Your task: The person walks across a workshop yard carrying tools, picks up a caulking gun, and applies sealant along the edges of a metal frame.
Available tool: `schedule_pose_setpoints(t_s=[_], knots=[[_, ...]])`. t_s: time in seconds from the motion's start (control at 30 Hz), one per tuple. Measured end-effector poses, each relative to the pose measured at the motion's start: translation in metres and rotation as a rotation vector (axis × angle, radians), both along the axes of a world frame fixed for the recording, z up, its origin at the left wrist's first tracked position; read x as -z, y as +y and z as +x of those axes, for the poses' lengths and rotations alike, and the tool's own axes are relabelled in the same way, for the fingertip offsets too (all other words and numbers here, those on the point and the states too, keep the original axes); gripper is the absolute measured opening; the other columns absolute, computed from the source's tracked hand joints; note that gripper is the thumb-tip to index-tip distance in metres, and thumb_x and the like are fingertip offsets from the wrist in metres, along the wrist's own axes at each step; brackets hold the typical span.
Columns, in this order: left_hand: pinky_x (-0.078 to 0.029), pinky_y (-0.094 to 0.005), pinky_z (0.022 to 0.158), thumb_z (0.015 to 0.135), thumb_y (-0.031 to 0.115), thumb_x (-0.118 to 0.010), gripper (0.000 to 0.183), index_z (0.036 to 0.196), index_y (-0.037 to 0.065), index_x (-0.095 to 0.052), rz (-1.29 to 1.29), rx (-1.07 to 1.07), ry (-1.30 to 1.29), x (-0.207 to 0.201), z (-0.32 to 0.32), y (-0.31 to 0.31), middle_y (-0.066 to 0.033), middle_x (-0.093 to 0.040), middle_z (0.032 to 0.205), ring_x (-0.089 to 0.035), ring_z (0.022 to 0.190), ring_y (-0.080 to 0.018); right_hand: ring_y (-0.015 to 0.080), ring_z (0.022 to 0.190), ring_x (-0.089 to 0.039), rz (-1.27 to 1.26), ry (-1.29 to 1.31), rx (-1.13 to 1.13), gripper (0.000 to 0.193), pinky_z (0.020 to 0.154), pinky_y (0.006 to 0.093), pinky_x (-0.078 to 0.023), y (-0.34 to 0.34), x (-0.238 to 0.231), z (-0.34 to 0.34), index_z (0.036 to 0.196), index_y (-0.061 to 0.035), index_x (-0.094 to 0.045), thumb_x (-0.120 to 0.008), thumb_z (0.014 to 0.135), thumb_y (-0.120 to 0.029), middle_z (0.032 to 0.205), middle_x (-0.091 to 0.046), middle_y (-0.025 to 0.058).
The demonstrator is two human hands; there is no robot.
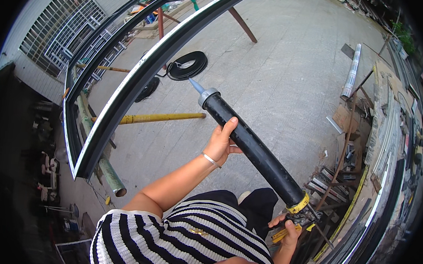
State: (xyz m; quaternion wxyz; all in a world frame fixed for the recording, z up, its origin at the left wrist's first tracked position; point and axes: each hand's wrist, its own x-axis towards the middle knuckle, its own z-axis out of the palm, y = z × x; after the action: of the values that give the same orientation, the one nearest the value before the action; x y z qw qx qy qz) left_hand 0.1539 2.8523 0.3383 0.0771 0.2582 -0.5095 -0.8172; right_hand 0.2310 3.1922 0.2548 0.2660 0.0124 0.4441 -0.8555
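Observation:
A long black caulking gun (pixel 256 151) slants across the middle, its grey-blue nozzle (pixel 196 86) pointing up and to the left. My left hand (pixel 224 141) is wrapped round the barrel nearer the nozzle, thumb on top. At the lower right, my right hand (pixel 288 231) grips the yellow handle (pixel 280 234) behind the barrel's yellow collar (pixel 298 203); some of its fingers are hidden. Left of the nozzle, and apart from it, a black and white window frame (pixel 127 96) rests on supports.
A green pipe (pixel 108 172) and a yellow pipe (pixel 162 117) run beneath the frame. Coiled black strip (pixel 188 66) lies on the concrete floor (pixel 292 55). Long profiles (pixel 387 155) and scrap pieces crowd the right side. A wrapped silvery roll (pixel 352 71) stands near them.

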Motion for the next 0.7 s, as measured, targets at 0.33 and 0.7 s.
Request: schedule_pose_setpoints(t_s=[0.33, 0.7], knots=[[-0.060, -0.0369, 0.058, 0.089, 0.050, -0.063, 0.054, 0.112, 0.004, -0.047, -0.050, -0.242, -0.073, 0.004, -0.071, -0.034, -0.0114, -0.065, 0.093, -0.068, 0.072, -0.0205, 0.0309, 0.072, -0.060, -0.065, -0.036, -0.257, 0.032, 0.072, 0.0467, -0.051, -0.027, 0.025, -0.139, 0.096, 0.0005, -0.053, -0.061, 0.088, -0.030, 0.080, -0.059, 0.0164], [-0.062, -0.0398, 0.062, 0.093, 0.048, -0.058, 0.048, 0.109, 0.004, -0.049, 0.042, -0.164, -0.050, -0.002, -0.283, -0.033, -0.0117, -0.065, 0.093, -0.070, 0.079, -0.0232, 0.0357, 0.072, -0.065, 0.047, -0.051, -0.159, 0.028, 0.071, 0.0492, -0.053, -0.016, -0.002, -0.343, 0.094, 0.0039, -0.059, -0.062, 0.085, -0.022, 0.078, -0.064, 0.0203]])
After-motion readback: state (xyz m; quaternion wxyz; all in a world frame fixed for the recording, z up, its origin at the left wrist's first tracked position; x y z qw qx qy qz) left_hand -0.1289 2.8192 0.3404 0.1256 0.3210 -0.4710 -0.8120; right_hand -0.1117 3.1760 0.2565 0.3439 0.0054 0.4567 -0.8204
